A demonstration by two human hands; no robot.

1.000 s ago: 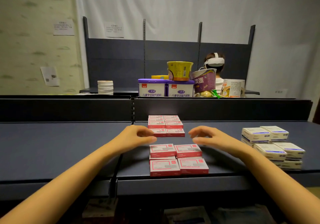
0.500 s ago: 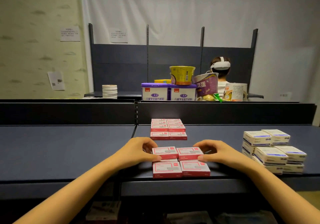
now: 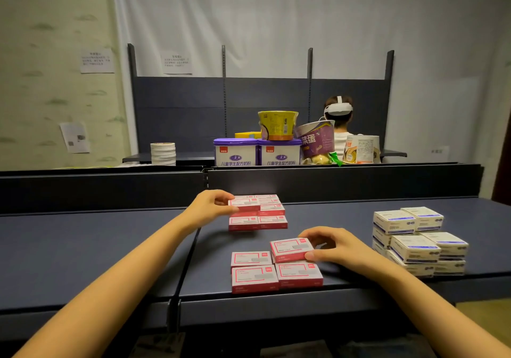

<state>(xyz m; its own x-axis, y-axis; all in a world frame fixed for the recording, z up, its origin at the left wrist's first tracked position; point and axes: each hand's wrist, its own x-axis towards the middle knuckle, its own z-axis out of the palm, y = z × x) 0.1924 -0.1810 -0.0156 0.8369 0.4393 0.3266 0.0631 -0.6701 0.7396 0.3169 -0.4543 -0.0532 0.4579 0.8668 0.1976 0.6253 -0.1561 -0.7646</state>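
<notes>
While the left hand (image 3: 208, 208) pinches a red box (image 3: 244, 205) by its end at the top of the far stack (image 3: 272, 220) and the right hand (image 3: 331, 244) grips a second red box (image 3: 290, 249) tilted above the near group (image 3: 254, 277), each wants lowering flat, edges flush with the boxes beneath.

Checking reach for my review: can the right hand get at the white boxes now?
Likely yes for reach: white boxes sit just right of the right hand, nothing between; but it grips a red box.
</notes>
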